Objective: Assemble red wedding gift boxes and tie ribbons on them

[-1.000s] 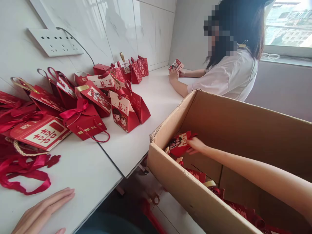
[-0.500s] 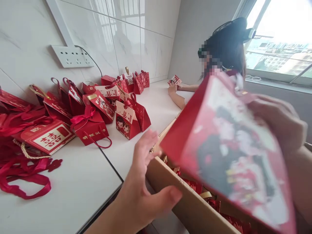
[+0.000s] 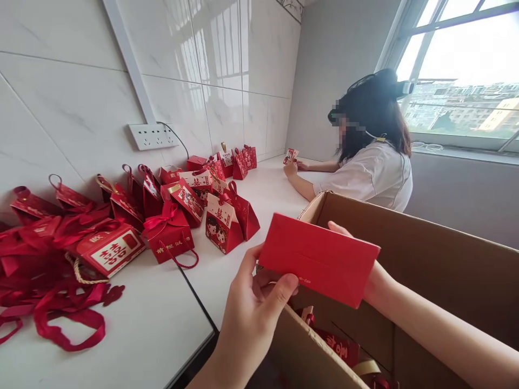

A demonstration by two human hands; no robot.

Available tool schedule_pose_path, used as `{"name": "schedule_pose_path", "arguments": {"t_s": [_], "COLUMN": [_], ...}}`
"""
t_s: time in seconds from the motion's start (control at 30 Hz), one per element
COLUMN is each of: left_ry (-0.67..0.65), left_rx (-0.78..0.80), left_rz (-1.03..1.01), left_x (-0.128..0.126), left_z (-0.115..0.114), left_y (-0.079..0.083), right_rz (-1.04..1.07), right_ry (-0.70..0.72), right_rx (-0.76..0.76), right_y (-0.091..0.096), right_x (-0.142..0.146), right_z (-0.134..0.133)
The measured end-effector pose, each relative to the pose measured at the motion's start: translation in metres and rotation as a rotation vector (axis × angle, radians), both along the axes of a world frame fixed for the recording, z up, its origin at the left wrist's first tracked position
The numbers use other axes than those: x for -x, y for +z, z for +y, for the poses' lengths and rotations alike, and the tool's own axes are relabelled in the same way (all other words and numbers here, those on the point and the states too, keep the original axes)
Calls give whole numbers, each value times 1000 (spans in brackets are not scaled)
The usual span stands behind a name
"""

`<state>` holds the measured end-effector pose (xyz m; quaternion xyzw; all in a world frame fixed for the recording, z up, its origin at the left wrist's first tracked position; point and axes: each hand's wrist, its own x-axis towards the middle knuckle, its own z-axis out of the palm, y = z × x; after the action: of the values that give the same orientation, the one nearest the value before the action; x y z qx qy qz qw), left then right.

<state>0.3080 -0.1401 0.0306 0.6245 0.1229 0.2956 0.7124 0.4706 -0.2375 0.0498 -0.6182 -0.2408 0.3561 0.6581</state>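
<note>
A red gift box (image 3: pixel 318 259) is tipped so that its plain red base faces me, with faint small print near the lower edge. My left hand (image 3: pixel 253 308) grips its left end, thumb pressed near the lower edge. Behind the box is my right hand (image 3: pixel 371 281), mostly hidden, with a fingertip showing over the top edge. Both hands are above the near side of an open cardboard carton (image 3: pixel 430 237). Inside the carton lie more red boxes (image 3: pixel 336 346), one with a gold ribbon loop.
Several red gift boxes (image 3: pixel 223 224) stand along the tiled wall on the white table (image 3: pixel 154 324). Loose dark red ribbons (image 3: pixel 68 316) lie at left. A power strip (image 3: pixel 154 136) is on the wall. Further back, a person in white (image 3: pixel 381 173) holds a small printed box (image 3: pixel 291 156).
The gift box has come down and left, turning from its printed side to its base. My left hand has closed on it. The view has shifted, showing more of the carton.
</note>
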Motion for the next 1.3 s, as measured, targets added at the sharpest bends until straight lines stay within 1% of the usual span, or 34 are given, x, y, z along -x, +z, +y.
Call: {"name": "schedule_pose_path", "arguments": {"t_s": [0.07, 0.1, 0.17, 0.23, 0.27, 0.33, 0.37, 0.43, 0.47, 0.5, 0.57, 0.63, 0.7, 0.8, 0.87, 0.9, 0.97, 1.03, 1.07, 1.1, 1.13, 1.17, 1.23, 1.27, 1.3], "left_ry": [69, 122, 238, 325, 339, 295, 252, 153, 103, 58, -21, -58, -60, -48, -38, -36, -31, -24, -19, -15, -12, -10, -7, -5, -5], "left_rx": [-80, -166, -392, -618, -723, -918, -1003, -1119, -1148, -1160, -1160, -1152, -1151, -1164, -1174, -1180, -1189, -1191, -1191, -1192, -1192, -1194, -1197, -1198, -1198], "left_rz": [11, 16, 34, 53, 58, 74, 94, 165, 204, 235, 261, 265, 266, 262, 256, 256, 253, 252, 249, 244, 240, 239, 238, 239, 239], "left_x": [-5, -8, -11, -12, -11, -5, 0, 9, 14, 18, 23, 24, 21, 16, 14, 13, 12, 12, 12, 12, 12, 12, 12, 12, 12], "left_z": [0, 0, -1, -1, -1, 2, 4, 10, 12, 15, 19, 20, 19, 18, 17, 17, 18, 18, 17, 17, 17, 17, 17, 16, 16], "left_y": [-6, -9, -15, -20, -23, -28, -31, -37, -40, -43, -47, -49, -51, -52, -53, -53, -53, -54, -54, -55, -55, -55, -56, -56, -56], "right_rz": [133, 194, 266, 288, 284, 231, 180, 56, 11, -10, 26, 79, 124, 219, 341, 403, 474, 480, 442, 353, 205, 11, -398, -556, -659], "right_ry": [-58, -88, -118, -81, -36, 44, 54, 8, -17, -23, 31, 118, 256, 457, 534, 559, 579, 629, 673, 717, 743, 742, 687, 663, 661], "right_rx": [-35, -46, -43, 5, 34, 53, 34, -11, 7, 60, 298, 557, 736, 903, 965, 959, 897, 805, 775, 760, 776, 816, 909, 947, 968], "right_y": [3, 5, 10, 16, 18, 20, 20, 15, 11, 6, -7, -21, -38, -65, -83, -91, -107, -121, -127, -132, -137, -140, -144, -146, -147], "right_x": [3, 5, 10, 11, 9, -1, -10, -36, -52, -68, -99, -122, -134, -134, -124, -118, -104, -89, -81, -74, -68, -62, -53, -50, -49], "right_z": [-5, -8, -15, -22, -25, -30, -32, -34, -36, -38, -45, -53, -59, -55, -46, -40, -28, -19, -15, -11, -8, -5, 1, 4, 6]}}
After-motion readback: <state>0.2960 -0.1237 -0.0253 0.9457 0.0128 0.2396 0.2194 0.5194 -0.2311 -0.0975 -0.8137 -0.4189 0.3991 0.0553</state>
